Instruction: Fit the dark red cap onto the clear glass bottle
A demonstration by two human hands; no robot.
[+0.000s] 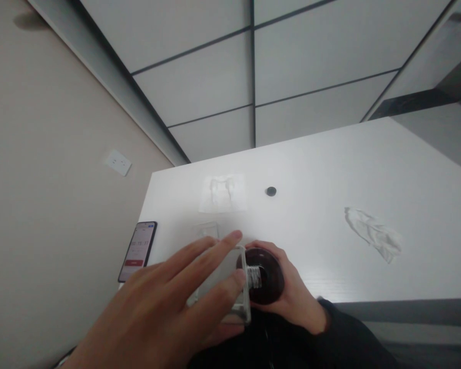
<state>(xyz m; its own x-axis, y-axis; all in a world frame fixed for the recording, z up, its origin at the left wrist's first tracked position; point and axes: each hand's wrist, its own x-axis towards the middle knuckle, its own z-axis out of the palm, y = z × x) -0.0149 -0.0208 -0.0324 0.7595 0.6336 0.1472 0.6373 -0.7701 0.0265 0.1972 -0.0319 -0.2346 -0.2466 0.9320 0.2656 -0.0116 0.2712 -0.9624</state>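
Note:
My left hand is wrapped over a clear rectangular container, its fingers along the top and side. Beside it, my right hand grips a dark brown round bottle from its right side. The bottle's clear threaded neck has no cap on it and points left, against the container's edge. What is inside the container cannot be made out. A small dark round cap lies on the white table beyond my hands.
On the table are a translucent sheet, a clear piece just beyond my left hand, and a crumpled white cloth or wrapper at the right. A phone lies at the left edge, near the wall.

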